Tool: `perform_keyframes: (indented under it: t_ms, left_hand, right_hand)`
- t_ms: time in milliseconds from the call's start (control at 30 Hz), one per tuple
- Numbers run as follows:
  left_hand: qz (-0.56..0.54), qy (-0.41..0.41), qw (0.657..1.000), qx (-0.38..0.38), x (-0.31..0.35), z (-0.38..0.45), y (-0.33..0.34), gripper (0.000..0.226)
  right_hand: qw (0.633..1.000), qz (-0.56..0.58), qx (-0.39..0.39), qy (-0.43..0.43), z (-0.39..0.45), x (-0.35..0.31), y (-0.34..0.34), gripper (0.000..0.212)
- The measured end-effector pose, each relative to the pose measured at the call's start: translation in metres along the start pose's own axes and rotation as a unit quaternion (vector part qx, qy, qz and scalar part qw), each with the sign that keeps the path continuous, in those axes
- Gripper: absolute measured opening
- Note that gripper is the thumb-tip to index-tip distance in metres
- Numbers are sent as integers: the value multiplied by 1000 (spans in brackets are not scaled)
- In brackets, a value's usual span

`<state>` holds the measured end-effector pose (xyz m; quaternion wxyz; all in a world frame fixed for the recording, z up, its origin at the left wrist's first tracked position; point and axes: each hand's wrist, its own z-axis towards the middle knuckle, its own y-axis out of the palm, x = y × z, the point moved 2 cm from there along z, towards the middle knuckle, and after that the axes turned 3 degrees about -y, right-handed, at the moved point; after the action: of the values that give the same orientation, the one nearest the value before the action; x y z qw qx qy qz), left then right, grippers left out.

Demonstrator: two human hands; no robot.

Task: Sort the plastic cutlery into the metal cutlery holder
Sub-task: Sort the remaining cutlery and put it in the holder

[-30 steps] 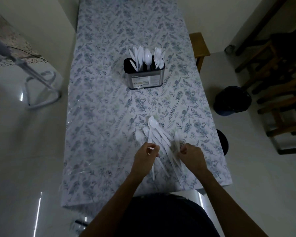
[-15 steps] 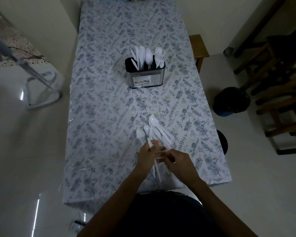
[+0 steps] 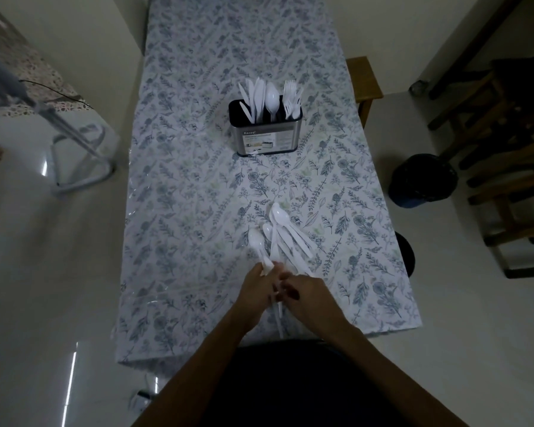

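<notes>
- Near the front edge of the table (image 3: pixel 179 211), well in front of the metal cutlery holder (image 3: pixel 267 137), lies a loose bunch of white plastic spoons (image 3: pixel 282 232), their bowls pointing toward the holder and their handles running back under the person's hands.
- The spoons are glossy white plastic, fanned out and overlapping; one lies slightly apart on the left of the bunch.
- The left hand (image 3: pixel 261 288) has its fingers curled round a few spoon handles, gripping them; white handle ends show above and below the fingers.
- The right hand (image 3: pixel 304 292) is just beside the left, touching it, with fingers curled in around the same handles; whether it truly pinches one or only rests there cannot be told.
- The holder is a brushed metal oval tub with a dark inside and a paper label on its front wall, standing upright on the table's midline.
- Inside the holder, white plastic pieces stand upright in groups: knives (image 3: pixel 253 98) on the left, a single spoon (image 3: pixel 272 100) in the middle, forks (image 3: pixel 292 98) on the right.
- The table wears a pale cloth printed with blue-grey leaves, under a clear cover.
- To the right of the holder, on the floor beyond the table edge, stands a dark bin (image 3: pixel 423 180).
</notes>
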<state>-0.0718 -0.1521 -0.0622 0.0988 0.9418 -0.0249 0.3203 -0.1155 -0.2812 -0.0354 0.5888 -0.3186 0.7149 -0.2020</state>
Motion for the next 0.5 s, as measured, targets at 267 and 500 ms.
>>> perform_keyframes:
  t_ms: [267,500]
  left_hand:
    - [47,71,988,132,3,-5,-32,17]
    - [43,56,990,119,0,-1,-37,23]
  right_hand:
    - [994,-61,-24,89,19,2,23,17]
    - [992,-51,-33,107,23,2,22,17]
